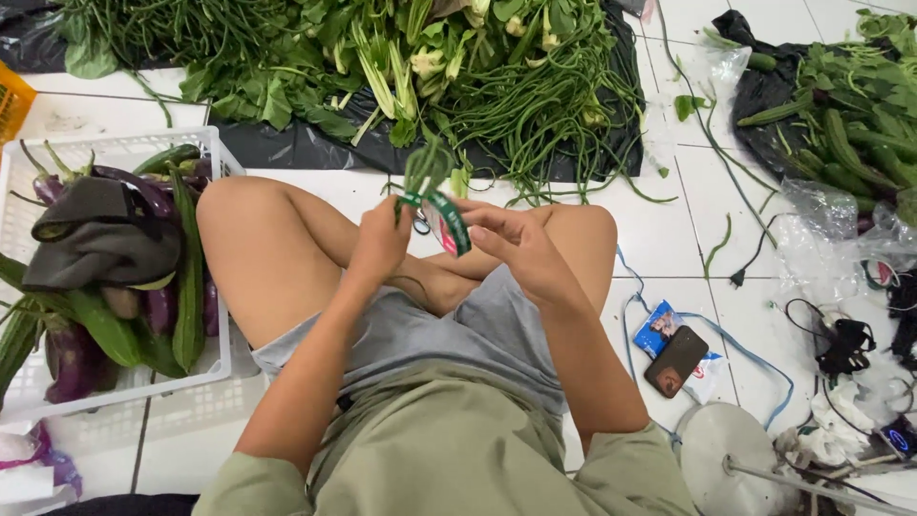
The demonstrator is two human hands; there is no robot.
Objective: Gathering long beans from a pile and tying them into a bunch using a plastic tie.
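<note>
Hands above crossed legs: left hand (380, 241) clenched on green bundle (425, 167), right hand (516, 244) grasping tape roll (447, 222) beside it

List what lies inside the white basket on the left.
The white basket holds purple eggplants, long green gourds and a dark folded cloth on top. The cloth hides whatever lies beneath it, and the basket's bottom cannot be seen.

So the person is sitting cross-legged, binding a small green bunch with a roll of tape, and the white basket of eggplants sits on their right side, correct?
Not quite. The head view shows the white basket of eggplants on the person's left side, not their right. The rest holds: they sit cross-legged, the left hand gripping the small green bunch while the right hand holds the roll of tape.
</note>
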